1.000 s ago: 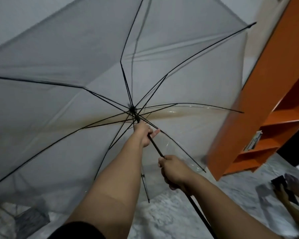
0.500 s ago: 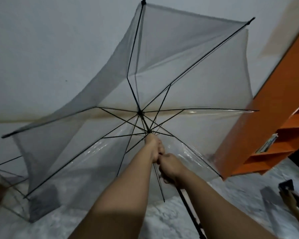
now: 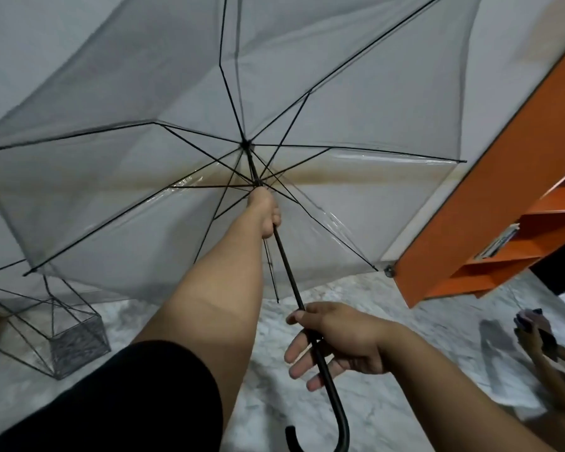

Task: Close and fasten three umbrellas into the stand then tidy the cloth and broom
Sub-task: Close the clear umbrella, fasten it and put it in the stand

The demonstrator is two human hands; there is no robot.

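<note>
— One umbrella [image 3: 307, 102] is all I have in hand, clear canopy with black ribs, fully spread in front of me above the marble floor [image 3: 388, 321]. My left hand [image 3: 265, 214] is clamped round the shaft [image 3: 287, 265] right under the runner; my right hand [image 3: 336, 340] sits low on the shaft above the crook handle [image 3: 336, 429], fingers splayed and loose, thumb and palm only just steadying it.

— What worries you from here?

— Two things, as I judge it. With the right hand that slack, the shaft could twist or drop when the left pulls the runner down, and the canopy would swing. And the lower right rib tip [image 3: 377, 269] is close to the corner of the orange shelf [image 3: 490, 203]; if I tilt that way while folding, it may catch there and bend.

— Anything else close by?

— One wire stand [image 3: 62, 331] on the floor to the lower left, standing apart from the canopy's edge. At the right edge, another person's hand [image 3: 532, 334] holds a dark object I can't make out.

— Your count?

— One umbrella in view, one stand, one shelf unit, two hands of mine. I count eight ribs. No cloth and no broom visible; the other two umbrellas are not in sight either.
</note>
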